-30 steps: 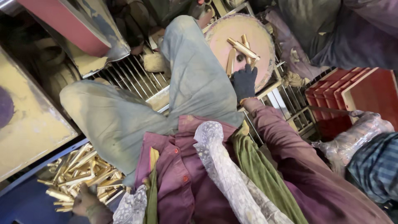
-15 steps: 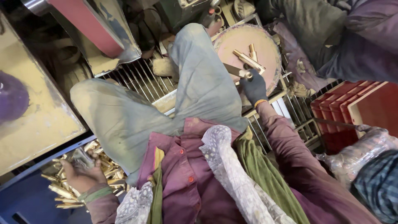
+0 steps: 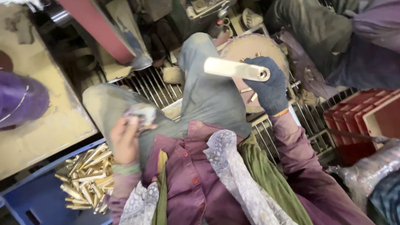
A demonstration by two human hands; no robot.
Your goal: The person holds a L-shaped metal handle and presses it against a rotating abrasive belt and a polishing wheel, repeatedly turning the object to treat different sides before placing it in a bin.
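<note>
Small thing in left hand (image 3: 127,139) blurred; red crate (image 3: 366,121) edge-cut.

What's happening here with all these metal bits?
A seated person's gloved right hand holds up a pale metal bar above a round wooden block. The bare left hand holds a small shiny piece on the knee. A blue crate of brass pieces sits at their left.
</note>
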